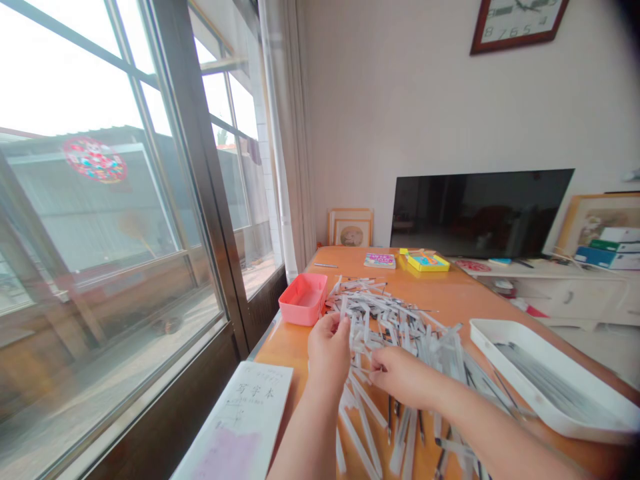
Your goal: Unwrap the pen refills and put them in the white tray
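Observation:
A big heap of thin white and black pen-like sticks (400,327) lies spread over the orange table (450,293). My left hand (329,350) is raised over the heap's left edge, fingers pinched on one white stick (344,310) that points up. My right hand (400,373) rests on the heap just to the right, fingers curled round something in the pile that I cannot make out. Both forearms reach in from the bottom of the view.
A pink tray (303,299) stands left of the heap. A white tray (545,383) holding dark sticks sits at the right. A writing notebook (240,427) lies at the near left corner. Colourful booklets (425,261) lie at the far end before a TV (475,212). A large window (110,220) runs along the left.

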Available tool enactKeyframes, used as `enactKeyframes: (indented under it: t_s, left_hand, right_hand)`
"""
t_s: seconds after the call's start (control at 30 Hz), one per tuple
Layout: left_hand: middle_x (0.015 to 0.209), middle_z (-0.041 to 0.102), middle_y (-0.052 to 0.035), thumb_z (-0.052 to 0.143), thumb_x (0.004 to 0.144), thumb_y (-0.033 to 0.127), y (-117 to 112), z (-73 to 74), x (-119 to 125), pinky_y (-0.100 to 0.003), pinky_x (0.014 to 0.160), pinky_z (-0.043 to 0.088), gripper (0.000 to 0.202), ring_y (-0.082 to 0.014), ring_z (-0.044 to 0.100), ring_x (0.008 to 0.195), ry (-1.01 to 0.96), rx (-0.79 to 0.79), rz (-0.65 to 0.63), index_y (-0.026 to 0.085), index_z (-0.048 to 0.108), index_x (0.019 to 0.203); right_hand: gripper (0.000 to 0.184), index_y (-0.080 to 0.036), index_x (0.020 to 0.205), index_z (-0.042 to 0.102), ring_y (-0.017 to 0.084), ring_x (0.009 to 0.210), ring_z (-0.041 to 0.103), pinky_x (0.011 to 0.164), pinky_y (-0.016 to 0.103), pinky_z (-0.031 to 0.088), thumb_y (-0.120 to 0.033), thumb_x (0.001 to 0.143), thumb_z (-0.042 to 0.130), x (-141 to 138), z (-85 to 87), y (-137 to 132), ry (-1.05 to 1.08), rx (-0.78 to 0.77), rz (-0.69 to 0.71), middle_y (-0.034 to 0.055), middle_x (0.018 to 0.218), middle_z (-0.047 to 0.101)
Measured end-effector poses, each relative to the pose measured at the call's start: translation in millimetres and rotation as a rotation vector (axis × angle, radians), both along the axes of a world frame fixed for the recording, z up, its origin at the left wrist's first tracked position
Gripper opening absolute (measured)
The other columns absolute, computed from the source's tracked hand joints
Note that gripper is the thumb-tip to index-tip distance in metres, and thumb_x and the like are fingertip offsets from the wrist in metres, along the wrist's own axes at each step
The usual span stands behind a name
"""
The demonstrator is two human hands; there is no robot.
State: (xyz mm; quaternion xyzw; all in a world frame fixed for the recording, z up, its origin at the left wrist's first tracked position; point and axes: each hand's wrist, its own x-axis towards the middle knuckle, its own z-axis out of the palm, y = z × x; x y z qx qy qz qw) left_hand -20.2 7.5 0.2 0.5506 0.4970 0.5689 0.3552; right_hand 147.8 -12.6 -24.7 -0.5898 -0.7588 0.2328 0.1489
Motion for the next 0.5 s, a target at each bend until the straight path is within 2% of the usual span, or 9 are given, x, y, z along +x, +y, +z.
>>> enactKeyframes:
  t_s: [0.13,0.23,0.37,0.5]
  left_hand:
    - [0.081,0.073,-0.0060,0.064,0.081,0.044,-0.4,-3.8,4.7,-0.028,0.070,0.047,0.032,-0.0205,0.064,0.077,0.021,-0.003,-0.029,0.017,0.075,0.094]
    - [0.081,0.072,-0.0056,0.063,0.082,0.044,-0.6,-8.5,8.3,-0.027,0.069,0.046,0.031,-0.0198,0.063,0.076,0.054,-0.005,-0.041,0.017,0.074,0.092]
    - [0.079,0.069,-0.0044,0.063,0.083,0.044,-1.0,-13.8,12.4,-0.027,0.068,0.044,0.029,-0.0188,0.061,0.073,0.116,0.007,-0.059,0.019,0.074,0.091]
    - [0.083,0.069,-0.0046,0.061,0.086,0.041,-4.2,-14.0,16.7,-0.029,0.072,0.044,0.025,-0.0197,0.060,0.077,0.234,0.058,-0.087,0.021,0.074,0.092]
  right_hand:
    - [0.015,-0.019,0.074,0.062,0.014,0.065,0.055,0.058,0.023,0.035,-0.026,0.083,0.053,17.1,17.4,2.8,0.157,0.113,-0.094,-0.0019,0.065,0.063]
    - [0.021,-0.020,0.075,0.061,0.014,0.061,0.054,0.055,0.024,0.036,-0.036,0.085,0.054,35.2,34.1,3.0,0.357,0.192,-0.235,-0.0027,0.064,0.059]
    - [0.031,-0.020,0.084,0.063,0.013,0.059,0.053,0.054,0.023,0.039,-0.050,0.087,0.054,60.1,57.6,-0.5,0.649,0.209,-0.414,-0.0017,0.070,0.061]
    - [0.035,-0.019,0.077,0.059,0.010,0.054,0.046,0.050,0.021,0.035,-0.053,0.086,0.057,80.1,77.9,-7.3,0.801,0.288,-0.451,-0.0027,0.064,0.055]
